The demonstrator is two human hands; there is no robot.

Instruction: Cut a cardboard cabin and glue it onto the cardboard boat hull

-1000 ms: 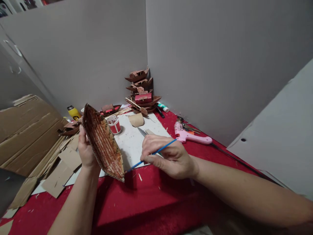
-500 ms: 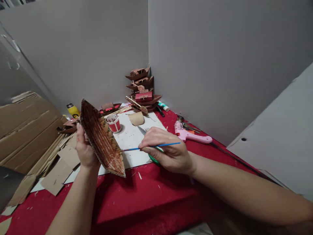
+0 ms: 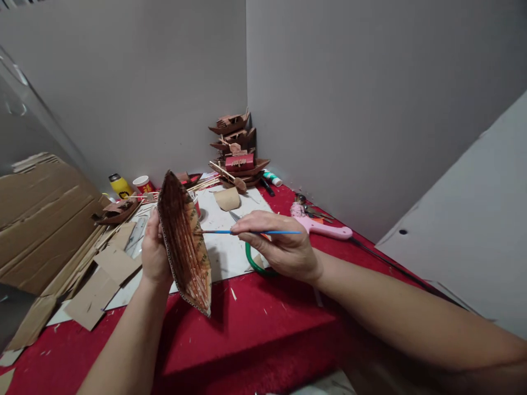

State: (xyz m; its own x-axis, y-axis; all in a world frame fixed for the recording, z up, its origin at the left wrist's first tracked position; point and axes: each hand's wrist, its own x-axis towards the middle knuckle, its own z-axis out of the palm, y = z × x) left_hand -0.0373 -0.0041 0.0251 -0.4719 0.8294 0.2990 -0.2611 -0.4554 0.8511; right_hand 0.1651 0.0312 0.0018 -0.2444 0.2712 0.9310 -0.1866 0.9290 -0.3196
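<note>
A cardboard boat hull point(image 3: 185, 247), its ribbed inside coated glossy reddish brown, is held up on end in my left hand point(image 3: 155, 252), whose fingers go behind its left edge. Its right inner wall is paler, with printed marks. In a pinch, my right hand point(image 3: 280, 241) holds a thin blue paintbrush point(image 3: 218, 232); the brush's tip meets that paler wall. Mostly behind the hull stands a red and white paper cup point(image 3: 196, 206). Green-handled scissors point(image 3: 252, 260) lie beneath my right hand on the white sheet point(image 3: 230, 260).
Finished-looking brown model boats point(image 3: 234, 145) are stacked at the back corner. A pink glue gun point(image 3: 325, 226) with a black cable lies at right. Cardboard sheets point(image 3: 49, 219), another small boat point(image 3: 115, 211), a yellow bottle point(image 3: 120, 186) and a red cup point(image 3: 143, 184) stand or lie left on red cloth point(image 3: 230, 351).
The hull and my left hand have shifted right, and the hull is more upright. The brush tip has moved higher along the paler wall. A red cup behind now shows.
</note>
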